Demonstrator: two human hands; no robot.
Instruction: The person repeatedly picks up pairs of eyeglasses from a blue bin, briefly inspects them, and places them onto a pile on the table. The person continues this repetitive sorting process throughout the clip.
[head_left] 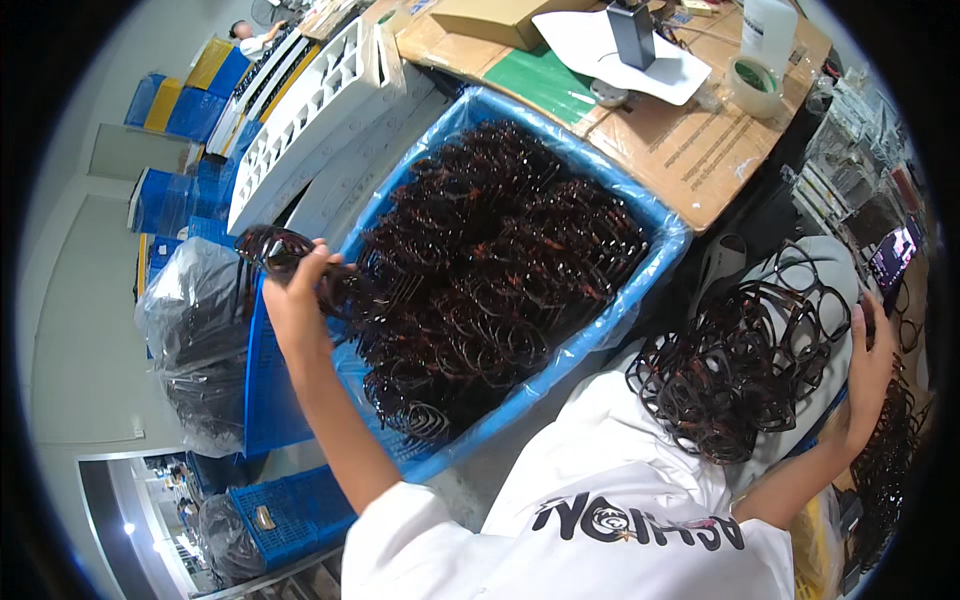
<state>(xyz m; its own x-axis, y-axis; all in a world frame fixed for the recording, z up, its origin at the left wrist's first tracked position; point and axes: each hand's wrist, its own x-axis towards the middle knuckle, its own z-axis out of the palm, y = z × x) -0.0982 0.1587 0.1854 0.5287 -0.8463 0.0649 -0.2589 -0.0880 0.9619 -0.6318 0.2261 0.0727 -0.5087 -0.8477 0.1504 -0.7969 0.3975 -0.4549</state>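
My left hand (pixel 298 284) is closed round a bundle of dark tortoiseshell eyeglass frames (pixel 272 248), held over the left rim of a blue crate (pixel 600 345). Rows of similar eyeglass frames (pixel 480 250) fill the crate, which has a clear plastic liner. On my lap, over a grey cloth (pixel 822 262), lies a loose heap of more frames (pixel 725 370). At the far right, my right hand (pixel 874 350) has its fingers stretched and apart, close below a phone (pixel 893 256) with a lit screen. Whether the fingertips touch the phone is unclear.
Beyond the crate, a cardboard-covered table (pixel 690 170) holds a tape roll (pixel 755 85), a clear bottle (pixel 768 35) and a black box-shaped object (pixel 631 35). White slotted trays (pixel 300 125) stand back left. Bagged dark goods (pixel 205 330) and a blue basket (pixel 295 515) are at left.
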